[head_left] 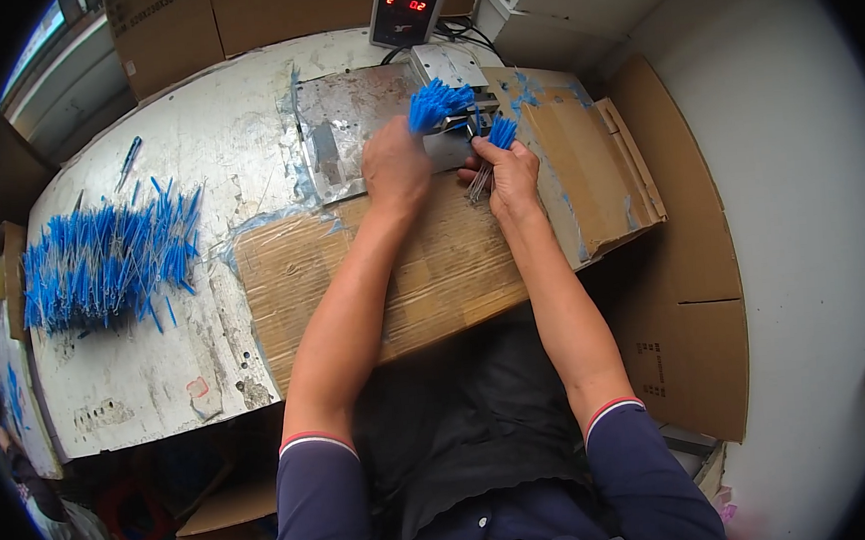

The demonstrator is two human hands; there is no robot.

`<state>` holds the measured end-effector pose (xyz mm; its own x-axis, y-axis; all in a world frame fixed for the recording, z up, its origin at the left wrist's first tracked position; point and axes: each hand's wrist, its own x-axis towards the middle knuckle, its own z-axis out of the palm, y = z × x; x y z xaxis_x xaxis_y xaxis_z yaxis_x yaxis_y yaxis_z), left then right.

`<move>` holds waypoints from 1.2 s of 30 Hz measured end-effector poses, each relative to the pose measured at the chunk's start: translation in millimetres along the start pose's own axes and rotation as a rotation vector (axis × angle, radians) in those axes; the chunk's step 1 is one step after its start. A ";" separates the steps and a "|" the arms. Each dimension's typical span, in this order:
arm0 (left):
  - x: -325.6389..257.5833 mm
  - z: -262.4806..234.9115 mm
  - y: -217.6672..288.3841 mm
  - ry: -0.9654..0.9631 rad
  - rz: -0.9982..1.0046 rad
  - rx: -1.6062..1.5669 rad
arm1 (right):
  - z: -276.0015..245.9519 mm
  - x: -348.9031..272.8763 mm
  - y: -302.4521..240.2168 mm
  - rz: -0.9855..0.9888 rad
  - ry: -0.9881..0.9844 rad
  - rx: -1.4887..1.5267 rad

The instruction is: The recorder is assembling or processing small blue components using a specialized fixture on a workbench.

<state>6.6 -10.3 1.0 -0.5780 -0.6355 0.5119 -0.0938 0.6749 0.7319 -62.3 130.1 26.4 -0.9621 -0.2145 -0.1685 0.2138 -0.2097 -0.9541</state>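
Note:
My left hand (397,164), smeared by motion, is closed beside the metal plate, with a thick bunch of thin blue-sleeved wires (439,105) spreading from its far side. To its right, my right hand (512,172) is closed round a smaller bunch of the same wires (501,133). Their blue ends point up past the thumb, and their bare silvery ends (480,182) hang below the fingers. Between the two hands sits a small bench device (448,66) with dark and metal parts, partly hidden by the left bunch. What the fingertips touch there cannot be made out.
A large pile of blue-sleeved wires (115,254) lies on the worn white table (208,361) at left, with a pen (128,163) behind it. A display box with red digits (408,9) stands at the back. Cardboard (353,286) covers the front edge; a white wall rises at right.

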 end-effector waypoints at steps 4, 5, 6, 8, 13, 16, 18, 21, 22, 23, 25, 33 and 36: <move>-0.4 -3.0 2.2 -0.060 0.016 0.032 | -2.8 -3.7 2.3 -0.043 -0.012 0.028; 0.3 -3.2 2.8 -0.072 0.021 0.048 | -4.6 -3.9 2.6 -0.043 -0.011 0.029; 0.4 -3.5 3.6 -0.072 0.022 0.047 | -6.8 -4.4 2.5 -0.042 -0.020 0.004; -0.2 -3.8 4.4 -0.085 0.016 0.080 | -10.0 -6.5 1.8 -0.040 -0.029 -0.020; -1.2 -0.2 -2.5 -0.101 0.030 0.111 | -11.3 -13.6 3.4 -0.042 -0.103 -0.172; -1.0 2.6 -2.2 -0.097 0.071 0.125 | -9.3 -11.4 -0.2 -0.028 -0.059 -0.202; -2.0 3.7 -1.3 -0.106 0.089 0.141 | -5.9 -9.1 -3.0 -0.030 -0.040 -0.208; -0.6 3.4 0.1 -0.123 0.072 0.196 | -2.4 -3.3 -4.5 -0.037 -0.020 -0.226; -0.6 2.7 0.7 -0.076 0.045 0.188 | -2.3 -2.1 -4.5 -0.043 -0.019 -0.239; 0.1 2.3 0.7 -0.026 0.019 0.180 | -1.9 -1.4 -5.0 -0.043 -0.019 -0.240; 1.8 1.5 0.9 0.008 -0.048 0.103 | -1.2 -0.5 -6.0 -0.036 -0.017 -0.264; 2.4 1.6 -3.6 0.082 -0.130 -0.032 | 10.1 4.6 -10.3 0.014 0.009 -0.319; 2.9 2.1 -3.1 0.073 -0.122 -0.041 | 11.2 8.1 -9.7 0.019 0.024 -0.315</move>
<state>3.4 -13.4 -0.7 -0.5035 -0.7387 0.4480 -0.1260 0.5758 0.8078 -70.2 119.8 37.0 -0.9630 -0.1924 -0.1888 0.1720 0.1007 -0.9799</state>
